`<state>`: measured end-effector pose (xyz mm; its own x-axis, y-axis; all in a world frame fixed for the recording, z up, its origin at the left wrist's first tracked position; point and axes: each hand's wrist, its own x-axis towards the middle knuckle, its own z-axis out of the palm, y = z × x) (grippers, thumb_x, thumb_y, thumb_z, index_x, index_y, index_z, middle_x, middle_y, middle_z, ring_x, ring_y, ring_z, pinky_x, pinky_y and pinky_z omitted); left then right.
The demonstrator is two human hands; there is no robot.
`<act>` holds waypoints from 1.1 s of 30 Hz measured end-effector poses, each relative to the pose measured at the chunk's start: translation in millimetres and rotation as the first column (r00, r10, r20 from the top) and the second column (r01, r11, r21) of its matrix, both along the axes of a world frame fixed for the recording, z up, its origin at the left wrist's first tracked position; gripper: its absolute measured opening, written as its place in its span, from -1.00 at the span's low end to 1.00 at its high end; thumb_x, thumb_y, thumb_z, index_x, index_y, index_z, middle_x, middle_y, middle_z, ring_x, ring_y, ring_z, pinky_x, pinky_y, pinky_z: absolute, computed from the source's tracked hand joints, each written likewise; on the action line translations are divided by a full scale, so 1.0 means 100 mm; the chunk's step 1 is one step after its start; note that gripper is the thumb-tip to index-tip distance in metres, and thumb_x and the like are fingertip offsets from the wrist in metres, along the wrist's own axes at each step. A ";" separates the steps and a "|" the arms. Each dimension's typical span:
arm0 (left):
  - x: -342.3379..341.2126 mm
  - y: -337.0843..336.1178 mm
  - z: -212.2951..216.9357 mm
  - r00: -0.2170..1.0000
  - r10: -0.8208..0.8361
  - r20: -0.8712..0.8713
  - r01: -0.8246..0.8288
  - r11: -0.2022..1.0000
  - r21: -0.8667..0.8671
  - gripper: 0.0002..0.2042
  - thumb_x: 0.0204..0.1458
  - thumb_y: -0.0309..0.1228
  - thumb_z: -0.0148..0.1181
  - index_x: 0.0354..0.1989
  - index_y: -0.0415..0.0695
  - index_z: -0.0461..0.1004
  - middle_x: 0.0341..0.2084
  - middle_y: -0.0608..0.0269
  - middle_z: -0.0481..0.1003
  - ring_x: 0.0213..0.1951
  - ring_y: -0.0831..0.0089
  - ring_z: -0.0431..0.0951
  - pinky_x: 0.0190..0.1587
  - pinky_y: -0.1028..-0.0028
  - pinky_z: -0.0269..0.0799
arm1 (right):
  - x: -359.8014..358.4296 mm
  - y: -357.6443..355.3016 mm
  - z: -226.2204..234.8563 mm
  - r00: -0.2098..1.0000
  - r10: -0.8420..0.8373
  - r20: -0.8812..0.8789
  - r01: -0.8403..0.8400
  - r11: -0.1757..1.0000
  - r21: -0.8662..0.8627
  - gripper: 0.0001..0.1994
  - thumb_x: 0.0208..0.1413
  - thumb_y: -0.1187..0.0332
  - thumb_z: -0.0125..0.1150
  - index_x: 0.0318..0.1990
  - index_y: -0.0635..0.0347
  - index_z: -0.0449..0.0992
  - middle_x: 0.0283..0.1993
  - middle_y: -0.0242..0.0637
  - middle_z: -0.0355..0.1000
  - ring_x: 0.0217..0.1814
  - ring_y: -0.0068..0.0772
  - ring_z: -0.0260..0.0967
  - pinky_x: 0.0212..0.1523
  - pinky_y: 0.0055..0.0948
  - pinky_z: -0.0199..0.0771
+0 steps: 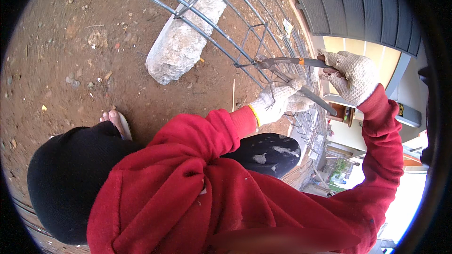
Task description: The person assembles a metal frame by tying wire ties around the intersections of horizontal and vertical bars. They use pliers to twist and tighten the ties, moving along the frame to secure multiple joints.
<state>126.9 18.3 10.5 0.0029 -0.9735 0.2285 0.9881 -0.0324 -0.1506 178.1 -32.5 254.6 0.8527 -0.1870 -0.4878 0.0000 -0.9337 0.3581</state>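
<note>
A person in a red hooded top crouches over bare reddish ground, both hands in knitted white work gloves.

The right hand (pixel 354 76) is closed around the upper handle of a pair of pincers (pixel 287 63), gripping near the handle's end. The tool runs leftward from this grip, so its head lies well away from the glove, at the far end of the handles. The lower handle slants down and to the right, passing just under the left hand; the handles stand apart from each other.

The left hand (pixel 278 101) sits below the tool. Its fingers are curled, and thin tie wire (pixel 269 95) crosses the glove. Whether this grip is closed on the wire or on a bar behind it cannot be told.

The pincer head meets the rebar cage (pixel 212 23) at a crossing of a long bar and a stirrup. The cage is a frame of long grey steel bars joined by square stirrups; it runs from the upper left to the right, past both hands.

A rough grey stone block (pixel 181 44) lies on the ground (pixel 70 66) under the cage, left of the pincer head and well apart from both hands. A bare foot in a sandal (pixel 115 121) rests on the ground at the lower left.
</note>
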 end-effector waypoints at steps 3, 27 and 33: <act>0.03 0.02 0.04 0.998 0.004 -0.071 -0.005 1.000 -0.020 -0.49 0.26 -0.11 -0.02 0.16 -0.33 0.29 0.01 -0.13 0.47 0.01 0.17 0.55 0.02 0.39 0.53 | 0.06 -0.03 -0.02 1.000 0.006 -0.020 -0.006 1.000 -0.009 -0.70 0.02 0.28 0.25 -0.09 0.17 0.58 -0.38 -0.04 0.49 -0.37 0.03 0.47 -0.35 -0.18 0.44; 0.13 0.19 -0.18 0.995 0.055 0.085 -0.046 0.993 -0.104 -0.50 0.19 -0.05 0.09 0.16 -0.14 0.35 0.05 0.08 0.45 0.09 0.31 0.47 0.03 0.34 0.46 | 0.05 0.64 -0.35 0.849 -0.408 -0.336 0.113 0.761 -0.639 -0.72 0.08 0.33 0.14 -0.07 0.21 0.39 -0.41 -0.09 0.48 -0.35 -0.13 0.54 -0.36 -0.17 0.50; -0.24 -0.01 -0.47 0.894 0.322 0.312 -0.359 0.931 0.066 -0.48 0.13 0.05 0.13 0.07 -0.11 0.36 -0.03 0.19 0.43 0.00 0.29 0.40 0.10 0.31 0.32 | 0.45 0.42 -0.23 0.427 -0.750 -0.505 0.581 0.656 -0.482 -0.81 0.03 0.33 0.24 -0.32 0.29 0.52 -0.61 -0.14 0.42 -0.55 -0.22 0.49 -0.47 -0.23 0.50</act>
